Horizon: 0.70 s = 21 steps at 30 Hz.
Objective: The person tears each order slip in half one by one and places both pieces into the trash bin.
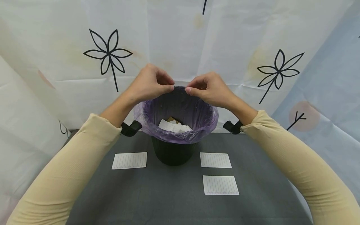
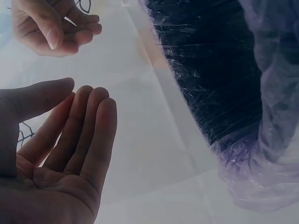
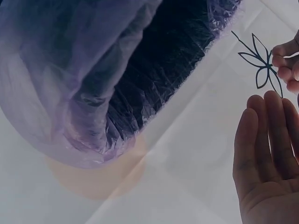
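Observation:
A dark bin (image 1: pixel 172 153) lined with a translucent purple plastic bag (image 1: pixel 180 137) stands on the table; the bag is folded over the bin's rim. Crumpled white paper (image 1: pixel 175 127) and a brown scrap (image 1: pixel 171 119) lie inside. In the head view my left hand (image 1: pixel 153 82) and right hand (image 1: pixel 210 89) overlap the bag's far edge, thumbs close to the fingers. Both wrist views show a gap between the hands and the bag. The left hand (image 2: pixel 77 144) has nearly straight fingers with nothing between them, and so does the right hand (image 3: pixel 268 158).
One white lined card (image 1: pixel 129 160) lies left of the bin. Two more, an upper card (image 1: pixel 215 160) and a lower card (image 1: pixel 220 185), lie to its right on the dark tabletop (image 1: pixel 168 200). Behind hangs a pale cloth (image 1: pixel 174 37) printed with flowers.

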Each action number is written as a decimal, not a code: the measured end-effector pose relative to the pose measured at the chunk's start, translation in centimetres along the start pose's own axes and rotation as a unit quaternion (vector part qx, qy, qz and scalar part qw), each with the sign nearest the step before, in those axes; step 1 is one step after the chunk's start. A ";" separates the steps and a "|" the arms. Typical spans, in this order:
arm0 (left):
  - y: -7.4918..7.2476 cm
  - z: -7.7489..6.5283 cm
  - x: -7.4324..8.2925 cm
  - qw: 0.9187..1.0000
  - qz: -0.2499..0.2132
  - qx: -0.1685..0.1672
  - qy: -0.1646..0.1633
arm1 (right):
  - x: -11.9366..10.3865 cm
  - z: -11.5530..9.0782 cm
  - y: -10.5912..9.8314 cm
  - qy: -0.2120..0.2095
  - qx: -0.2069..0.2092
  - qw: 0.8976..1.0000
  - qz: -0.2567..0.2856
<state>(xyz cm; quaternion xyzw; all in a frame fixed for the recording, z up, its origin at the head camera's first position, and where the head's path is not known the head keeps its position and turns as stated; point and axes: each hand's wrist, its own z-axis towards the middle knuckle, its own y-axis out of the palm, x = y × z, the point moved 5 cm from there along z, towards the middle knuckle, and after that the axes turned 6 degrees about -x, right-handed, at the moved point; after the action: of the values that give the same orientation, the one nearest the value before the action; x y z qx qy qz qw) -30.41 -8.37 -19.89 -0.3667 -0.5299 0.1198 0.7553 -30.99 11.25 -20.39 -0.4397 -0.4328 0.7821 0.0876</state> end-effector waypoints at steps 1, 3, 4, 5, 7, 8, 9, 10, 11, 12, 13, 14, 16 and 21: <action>0.0 -0.1 0.0 1.000 0.000 -0.001 0.001 | 0.0 -0.1 0.0 -0.002 0.000 1.000 0.002; 0.1 -0.3 -0.1 1.000 -0.001 -0.002 0.002 | 0.1 -0.3 0.1 -0.004 -0.001 1.000 0.010; 0.2 -0.4 -0.2 1.000 -0.002 -0.003 0.003 | 0.1 -0.5 0.1 -0.006 0.000 1.000 0.014; 0.2 -0.6 -0.2 1.000 -0.003 -0.002 0.004 | 0.1 -0.6 0.1 -0.007 0.000 1.000 0.019; 0.4 -0.9 -0.3 1.000 -0.007 -0.001 0.006 | 0.1 -1.0 0.2 -0.012 0.001 1.000 0.025; 0.5 -1.1 -0.3 1.000 -0.010 -0.001 0.008 | 0.1 -1.2 0.2 -0.015 0.001 0.999 0.029; 0.6 -1.2 -0.3 1.000 -0.013 -0.001 0.010 | 0.1 -1.4 0.2 -0.018 0.002 0.999 0.032; 0.7 -1.4 -0.4 1.000 -0.016 0.000 0.013 | 0.1 -1.6 0.2 -0.023 0.002 0.999 0.034; 0.8 -1.7 -0.4 1.000 -0.021 0.001 0.017 | 0.1 -1.8 0.3 -0.024 0.002 0.999 0.037; 0.9 -1.8 -0.4 0.999 -0.024 0.003 0.021 | 0.1 -2.1 0.3 -0.024 0.002 0.999 0.039; 1.1 -2.1 -0.4 0.999 -0.028 0.003 0.027 | 0.2 -2.3 0.3 -0.023 0.002 0.999 0.043; 1.2 -2.3 -0.3 0.999 -0.032 0.003 0.034 | 0.3 -2.6 0.3 -0.020 0.003 0.999 0.049; 1.5 -2.7 -0.4 0.998 -0.034 0.007 0.045 | 0.4 -3.1 0.4 -0.015 0.005 0.998 0.061; 2.1 -3.9 -0.1 0.997 -0.032 0.015 0.068 | 0.4 -4.6 0.4 -0.018 0.018 0.996 0.089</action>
<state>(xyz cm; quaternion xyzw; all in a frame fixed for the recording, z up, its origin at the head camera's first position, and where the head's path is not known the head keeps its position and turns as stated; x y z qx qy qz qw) -26.58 -8.57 -22.06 -0.3453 -0.4867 0.0778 0.7986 -27.63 13.93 -21.98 -0.4606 -0.3789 0.8024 0.0179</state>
